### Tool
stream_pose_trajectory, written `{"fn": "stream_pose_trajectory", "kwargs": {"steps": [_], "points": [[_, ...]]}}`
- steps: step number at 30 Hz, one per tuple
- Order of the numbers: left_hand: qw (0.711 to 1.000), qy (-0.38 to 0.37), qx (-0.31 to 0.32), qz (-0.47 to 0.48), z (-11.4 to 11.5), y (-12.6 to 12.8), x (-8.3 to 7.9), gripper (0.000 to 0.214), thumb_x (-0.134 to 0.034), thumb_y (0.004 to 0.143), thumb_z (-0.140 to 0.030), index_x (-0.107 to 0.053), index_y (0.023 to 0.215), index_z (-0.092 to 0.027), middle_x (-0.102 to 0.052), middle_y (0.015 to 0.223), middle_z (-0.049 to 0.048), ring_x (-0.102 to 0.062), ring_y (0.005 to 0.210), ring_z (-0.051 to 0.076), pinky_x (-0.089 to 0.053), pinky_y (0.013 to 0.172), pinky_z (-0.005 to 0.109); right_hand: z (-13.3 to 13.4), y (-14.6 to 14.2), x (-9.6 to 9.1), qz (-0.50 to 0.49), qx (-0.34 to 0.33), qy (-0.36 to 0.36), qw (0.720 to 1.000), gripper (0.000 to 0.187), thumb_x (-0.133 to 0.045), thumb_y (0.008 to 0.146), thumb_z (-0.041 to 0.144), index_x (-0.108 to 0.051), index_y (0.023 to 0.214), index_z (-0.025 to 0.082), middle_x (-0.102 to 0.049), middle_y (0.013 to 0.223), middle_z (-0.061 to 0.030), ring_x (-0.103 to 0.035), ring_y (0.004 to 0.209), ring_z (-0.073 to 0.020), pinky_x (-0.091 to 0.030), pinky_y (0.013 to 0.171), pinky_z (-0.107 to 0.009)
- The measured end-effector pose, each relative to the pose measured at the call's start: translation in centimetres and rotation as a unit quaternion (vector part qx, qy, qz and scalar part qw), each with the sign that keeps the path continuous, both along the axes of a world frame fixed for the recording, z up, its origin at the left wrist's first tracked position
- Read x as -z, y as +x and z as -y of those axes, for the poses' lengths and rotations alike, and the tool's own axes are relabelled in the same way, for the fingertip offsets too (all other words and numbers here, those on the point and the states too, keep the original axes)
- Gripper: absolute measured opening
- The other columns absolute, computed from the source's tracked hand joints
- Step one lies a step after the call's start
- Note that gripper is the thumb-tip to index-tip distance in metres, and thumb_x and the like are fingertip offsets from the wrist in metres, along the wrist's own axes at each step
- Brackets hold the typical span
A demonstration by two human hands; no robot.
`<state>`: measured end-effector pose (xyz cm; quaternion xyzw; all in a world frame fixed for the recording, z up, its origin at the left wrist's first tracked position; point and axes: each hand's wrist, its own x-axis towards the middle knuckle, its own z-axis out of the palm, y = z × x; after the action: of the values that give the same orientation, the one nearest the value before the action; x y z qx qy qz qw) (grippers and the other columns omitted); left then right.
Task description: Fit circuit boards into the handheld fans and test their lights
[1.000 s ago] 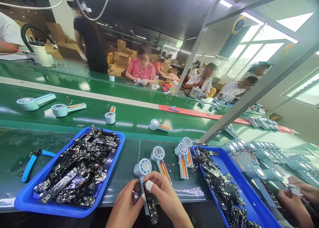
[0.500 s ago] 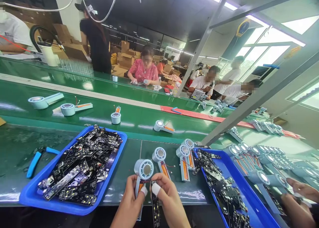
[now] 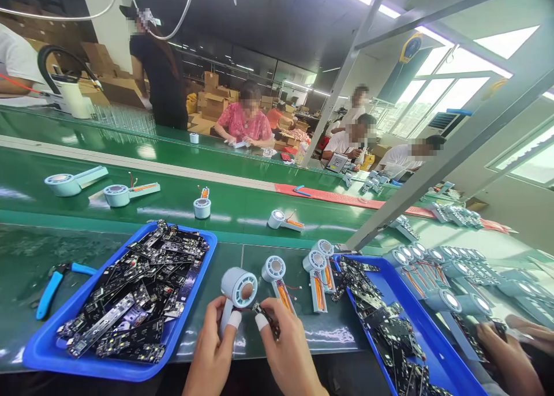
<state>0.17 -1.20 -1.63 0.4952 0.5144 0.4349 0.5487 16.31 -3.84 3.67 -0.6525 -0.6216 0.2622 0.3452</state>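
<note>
My left hand grips the handle of a pale blue fan housing, its round head raised above the bench. My right hand pinches a black circuit board right beside that handle. White finger cots cover one fingertip on each hand. Two more fan housings with orange parts lie just beyond my hands.
A blue tray full of black circuit boards sits at left, a second blue tray at right. Blue-handled cutters lie at far left. Fan housings ride the green conveyor. Another person's hands work at lower right; more people sit opposite.
The fan housing has been lifted and shifted left in my left hand. The circuit board has swung from hanging down to lying near level beside the handle.
</note>
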Motion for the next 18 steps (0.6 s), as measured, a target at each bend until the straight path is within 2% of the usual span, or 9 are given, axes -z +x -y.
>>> {"fn": "stream_pose_trajectory", "kwargs": {"steps": [2,4,7,10,11,12,14,15,18], "points": [[1.0,0.004,-0.011,-0.001,-0.1,0.0,-0.4,0.045,-0.05,0.092,-0.051,-0.047,0.129,-0.025,-0.056,0.138,0.0115,-0.052,0.129,0.03,-0.044,0.101,0.043,0.0,0.3,-0.6,0.137,-0.051,0.001,0.989,0.026,-0.038,0.094,0.014,-0.062,0.101,0.021,-0.069,0.086,-0.0059,-0.064,0.077,-0.0206,-0.036,0.064,-0.027],[1.0,0.005,-0.014,-0.003,-0.2,-0.1,-0.9,0.044,-0.053,0.09,-0.049,-0.05,0.127,-0.025,-0.059,0.136,0.0108,-0.056,0.125,0.031,-0.048,0.095,0.04,0.0,0.6,-1.6,0.218,-0.108,-0.018,0.97,0.024,-0.041,0.095,0.014,-0.063,0.09,0.021,-0.068,0.075,-0.0033,-0.062,0.065,-0.0184,-0.027,0.057,-0.028],[1.0,0.004,0.002,-0.006,-0.3,-0.2,-1.7,0.043,-0.057,0.086,-0.046,-0.054,0.123,-0.024,-0.06,0.135,0.0101,-0.058,0.122,0.031,-0.05,0.092,0.038,0.1,0.7,-2.9,0.217,-0.198,-0.039,0.955,0.015,-0.063,0.091,0.028,-0.061,0.078,0.022,-0.065,0.066,0.0009,-0.056,0.058,-0.015,-0.023,0.054,-0.027],[0.999,-0.014,0.015,0.03,-0.2,0.0,-2.8,0.036,-0.063,0.083,-0.039,-0.056,0.116,-0.025,-0.066,0.124,0.0062,-0.06,0.116,0.026,-0.048,0.095,0.035,0.0,0.2,-3.3,0.119,-0.253,-0.053,0.959,0.023,-0.072,0.083,0.028,-0.057,0.068,0.02,-0.058,0.059,0.004,-0.049,0.055,-0.0111,-0.024,0.054,-0.024],[0.998,-0.034,0.015,0.056,-0.1,0.1,-3.2,0.034,-0.064,0.082,-0.037,-0.057,0.113,-0.025,-0.069,0.116,0.0039,-0.064,0.106,0.023,-0.05,0.09,0.032,0.0,-0.1,-3.1,0.064,-0.259,-0.064,0.962,0.024,-0.069,0.085,0.024,-0.056,0.066,0.019,-0.057,0.059,0.0041,-0.049,0.055,-0.0102,-0.026,0.054,-0.022],[0.994,-0.064,0.016,0.084,-0.1,0.2,-3.6,0.032,-0.064,0.082,-0.038,-0.057,0.111,-0.026,-0.071,0.104,0.0013,-0.066,0.089,0.019,-0.052,0.078,0.028,0.0,-0.4,-2.8,-0.003,-0.257,-0.083,0.963,0.025,-0.065,0.088,0.023,-0.057,0.065,0.018,-0.057,0.059,0.0037,-0.049,0.056,-0.0096,-0.028,0.055,-0.021],[0.98,-0.131,0.021,0.15,0.0,0.5,-4.2,0.03,-0.063,0.083,-0.044,-0.057,0.107,-0.026,-0.067,0.08,-0.0038,-0.057,0.056,0.013,-0.044,0.052,0.023,0.0,-1.0,-1.7,-0.154,-0.23,-0.145,0.95,0.029,-0.058,0.093,0.028,-0.06,0.066,0.018,-0.056,0.058,0.0028,-0.048,0.053,-0.0089,-0.032,0.053,-0.019],[0.969,-0.155,0.022,0.189,0.0,0.6,-4.4,0.031,-0.062,0.084,-0.048,-0.057,0.105,-0.026,-0.064,0.072,-0.0057,-0.051,0.049,0.011,-0.039,0.046,0.023,0.0,-1.3,-0.9,-0.225,-0.206,-0.175,0.936,0.033,-0.056,0.094,0.035,-0.06,0.067,0.017,-0.054,0.055,0.0028,-0.046,0.049,-0.0086,-0.032,0.051,-0.019],[0.941,-0.175,0.018,0.291,0.0,0.7,-4.5,0.036,-0.064,0.082,-0.057,-0.058,0.097,-0.025,-0.058,0.065,-0.0064,-0.053,0.053,0.012,-0.042,0.051,0.023,0.0,-1.9,1.3,-0.367,-0.126,-0.201,0.9,0.052,-0.054,0.092,0.059,-0.054,0.061,0.017,-0.043,0.045,0.005,-0.036,0.039,-0.007,-0.026,0.041,-0.019]]}}
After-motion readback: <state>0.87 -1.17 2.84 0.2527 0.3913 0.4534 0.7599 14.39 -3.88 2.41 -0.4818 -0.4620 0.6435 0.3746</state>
